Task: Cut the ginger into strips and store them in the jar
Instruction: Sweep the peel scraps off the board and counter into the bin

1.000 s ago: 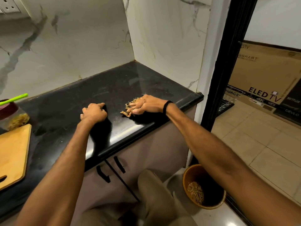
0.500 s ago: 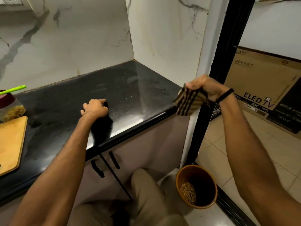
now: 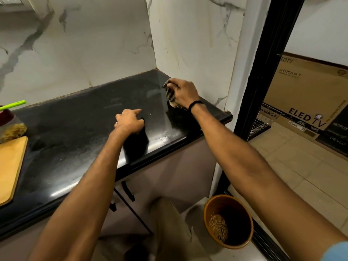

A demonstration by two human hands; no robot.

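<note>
Returning R hand (image 3: 184, 93) w/ cloth (image 3: 169, 92) to counter (image 3: 84, 132)

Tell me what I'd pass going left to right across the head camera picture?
First the jar of ginger strips → left hand → right hand gripping a striped cloth → brown bin on the floor → cardboard TV box.

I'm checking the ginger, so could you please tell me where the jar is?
In the head view the jar sits at the far left edge, on the counter just behind the cutting board, well left of the left hand.
</note>
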